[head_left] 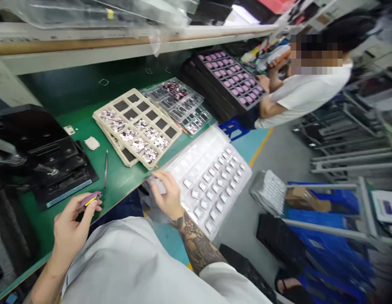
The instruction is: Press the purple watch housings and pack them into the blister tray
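My left hand (pixel 74 223), at the bench's front edge, pinches a small purple-and-yellow part (pixel 92 199) between thumb and fingers. Its exact kind cannot be made out. Over the near left edge of a clear plastic tray (pixel 196 154) hovers my right hand (pixel 166 195), fingers curved and apart, with nothing visible in them. Small square pieces (pixel 218 184) sit in rows in that tray. Tweezers (pixel 106 169) lie on the green bench top, beyond my left hand. Behind my right hand, a beige compartment tray (pixel 128 115) holds many small shiny pieces and rests on another one.
A black press-like fixture (pixel 40 156) stands at left, with a small whitish pad (pixel 92 143) near it. Farther back are clear divided boxes (pixel 179 99) and a stack of black trays with purple parts (pixel 230 76). A shelf (pixel 135 46) runs overhead. Another person (pixel 303 97) works at right.
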Demonstrator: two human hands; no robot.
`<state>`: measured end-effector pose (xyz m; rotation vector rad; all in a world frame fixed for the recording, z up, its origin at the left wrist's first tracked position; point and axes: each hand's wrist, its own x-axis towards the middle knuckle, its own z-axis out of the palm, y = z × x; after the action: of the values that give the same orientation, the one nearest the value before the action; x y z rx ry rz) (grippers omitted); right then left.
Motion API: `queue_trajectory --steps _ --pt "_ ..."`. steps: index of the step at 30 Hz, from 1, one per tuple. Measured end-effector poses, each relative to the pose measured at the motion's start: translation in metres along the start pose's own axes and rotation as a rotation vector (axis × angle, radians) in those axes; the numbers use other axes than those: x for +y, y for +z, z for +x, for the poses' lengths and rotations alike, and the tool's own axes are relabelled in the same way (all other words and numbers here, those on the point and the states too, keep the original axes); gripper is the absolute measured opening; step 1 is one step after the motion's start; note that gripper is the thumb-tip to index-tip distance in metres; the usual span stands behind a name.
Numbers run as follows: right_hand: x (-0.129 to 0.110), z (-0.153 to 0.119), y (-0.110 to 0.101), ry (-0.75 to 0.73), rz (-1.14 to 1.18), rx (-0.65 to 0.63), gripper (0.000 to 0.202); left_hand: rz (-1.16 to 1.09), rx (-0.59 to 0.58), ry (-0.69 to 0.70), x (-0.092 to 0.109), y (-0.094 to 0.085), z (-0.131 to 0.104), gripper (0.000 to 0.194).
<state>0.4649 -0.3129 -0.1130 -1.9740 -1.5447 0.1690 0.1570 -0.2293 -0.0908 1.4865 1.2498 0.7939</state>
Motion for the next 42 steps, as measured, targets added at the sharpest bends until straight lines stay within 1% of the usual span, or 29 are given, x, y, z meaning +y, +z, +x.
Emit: queue_trajectory --steps 1,3,5,7,8,9,11,13,17,19,20,21,23,25,26,28,29,31,33,35,37,39,40,42 --pt "0.019 -0.008 -0.015 0.127 -0.159 -0.012 0.029 0.020 -0.013 0.007 0.002 0.001 0.001 0.031" --pt "0.053 -0.022 -0.043 0.289 -0.363 -0.062 0.029 0.063 -0.037 0.079 0.007 0.005 0.004 0.027" --pt "0.077 -0.033 -0.061 0.372 -0.455 -0.115 0.027 0.123 -0.023 0.232 0.012 0.011 0.009 0.021" --pt "0.090 -0.039 -0.067 0.424 -0.529 -0.165 0.025 0.165 0.018 0.367 0.016 0.017 0.014 0.017" --pt "0.093 -0.041 -0.067 0.434 -0.554 -0.187 0.025 0.173 0.024 0.393 0.017 0.019 0.015 0.017" --pt "0.095 -0.043 -0.066 0.431 -0.571 -0.203 0.027 0.170 0.018 0.389 0.018 0.021 0.015 0.017" --pt "0.100 -0.044 -0.064 0.406 -0.599 -0.242 0.031 0.133 -0.001 0.338 0.019 0.023 0.014 0.016" --pt "0.111 -0.042 -0.064 0.381 -0.652 -0.309 0.035 0.092 0.001 0.293 0.018 0.023 0.013 0.015" --pt "0.139 -0.025 -0.065 0.332 -0.749 -0.534 0.046 0.065 0.051 0.271 0.014 0.016 0.011 0.019" --pt "0.142 -0.016 -0.069 0.295 -0.787 -0.603 0.046 0.071 0.088 0.271 0.012 0.011 0.008 0.024" --pt "0.139 -0.012 -0.072 0.275 -0.795 -0.601 0.046 0.076 0.106 0.267 0.011 0.009 0.006 0.029" --pt "0.133 -0.008 -0.075 0.253 -0.789 -0.560 0.047 0.078 0.122 0.260 0.010 0.007 0.004 0.033" --pt "0.112 0.001 -0.081 0.189 -0.691 -0.391 0.048 0.043 0.145 0.214 0.005 0.004 0.003 0.040" --pt "0.079 0.012 -0.079 0.118 -0.449 -0.200 0.043 -0.108 0.144 0.126 -0.002 0.004 0.004 0.037" --pt "0.060 0.017 -0.074 0.087 -0.291 -0.129 0.040 -0.228 0.138 0.069 -0.005 0.004 0.005 0.033" --pt "0.014 0.027 -0.052 0.034 0.043 -0.052 0.033 -0.477 0.139 -0.036 -0.011 0.007 0.008 0.028" --pt "-0.009 0.032 -0.037 -0.006 0.191 -0.045 0.028 -0.570 0.147 -0.073 -0.013 0.008 0.010 0.032" --pt "-0.057 0.041 -0.002 -0.087 0.419 -0.047 0.020 -0.646 0.176 -0.126 -0.015 0.010 0.012 0.042" --pt "-0.098 0.048 0.032 -0.154 0.565 -0.036 0.016 -0.624 0.200 -0.157 -0.015 0.009 0.013 0.047" --pt "-0.129 0.053 0.056 -0.213 0.686 -0.120 0.020 -0.603 0.251 -0.154 -0.012 0.005 0.013 0.049" --pt "-0.149 0.056 0.070 -0.285 0.769 -0.241 0.025 -0.635 0.318 -0.128 -0.010 0.000 0.013 0.050" --pt "-0.156 0.059 0.077 -0.357 0.796 -0.314 0.029 -0.693 0.356 -0.117 -0.007 -0.005 0.013 0.051" --pt "-0.157 0.061 0.079 -0.377 0.798 -0.320 0.031 -0.712 0.360 -0.116 -0.007 -0.006 0.013 0.052" --pt "-0.156 0.063 0.082 -0.357 0.803 -0.290 0.033 -0.717 0.364 -0.113 -0.006 -0.007 0.013 0.053"
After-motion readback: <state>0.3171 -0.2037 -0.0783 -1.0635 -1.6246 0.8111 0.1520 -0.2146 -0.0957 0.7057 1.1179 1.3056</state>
